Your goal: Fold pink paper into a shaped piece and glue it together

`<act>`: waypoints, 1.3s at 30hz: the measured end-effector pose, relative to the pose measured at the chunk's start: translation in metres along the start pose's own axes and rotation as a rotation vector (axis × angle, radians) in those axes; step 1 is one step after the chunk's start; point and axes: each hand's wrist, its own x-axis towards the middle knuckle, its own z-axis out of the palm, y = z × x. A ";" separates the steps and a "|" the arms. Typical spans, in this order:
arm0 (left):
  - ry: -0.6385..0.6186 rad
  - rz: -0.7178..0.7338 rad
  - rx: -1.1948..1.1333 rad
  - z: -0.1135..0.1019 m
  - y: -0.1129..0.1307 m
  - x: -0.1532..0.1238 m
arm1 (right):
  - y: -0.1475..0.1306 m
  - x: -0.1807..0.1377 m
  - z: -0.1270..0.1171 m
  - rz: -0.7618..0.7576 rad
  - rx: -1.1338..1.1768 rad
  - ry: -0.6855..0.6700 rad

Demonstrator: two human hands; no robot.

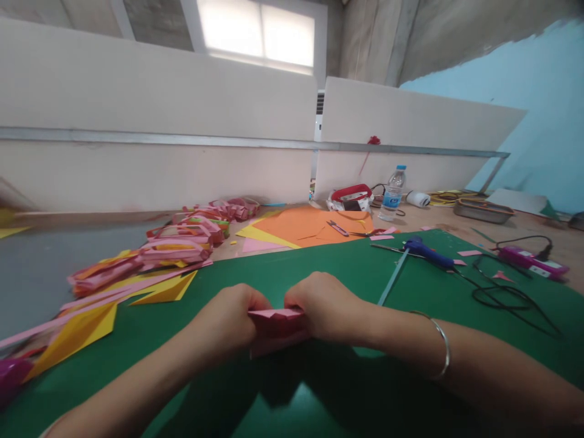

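Observation:
Both my hands grip one folded piece of pink paper (279, 331) above the green mat (319, 389). Its left end is pinched by my left hand (232, 313), thumb on top and the other fingers mostly out of sight. At the right end, my right hand (323, 307) is closed on the paper with its fingers curled. The upper edge of the paper shows creases, and its lower part lies in shadow. To the left are yellow paper pieces (168, 289) and a pile of folded pink paper shapes (176, 249).
A blue glue gun (431, 252) with a glue stick (393, 277) lies to the right, its cord trailing to a purple power strip (531, 261). Behind are orange paper (310, 226), small snips (337, 228), a water bottle (392, 194) and a metal tray (483, 210). White boards (159, 109) rise at the back.

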 end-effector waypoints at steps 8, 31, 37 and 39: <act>0.061 0.116 0.126 0.000 0.005 0.004 | 0.000 0.002 -0.005 -0.011 -0.039 -0.020; 0.084 0.126 -0.189 0.001 -0.018 0.010 | 0.029 0.005 0.014 0.078 0.736 0.032; 0.133 0.114 -0.176 0.002 -0.021 0.011 | 0.021 0.005 0.015 0.064 0.637 0.191; 0.145 0.121 -0.187 0.004 -0.021 0.012 | 0.019 0.005 0.016 0.044 0.585 0.235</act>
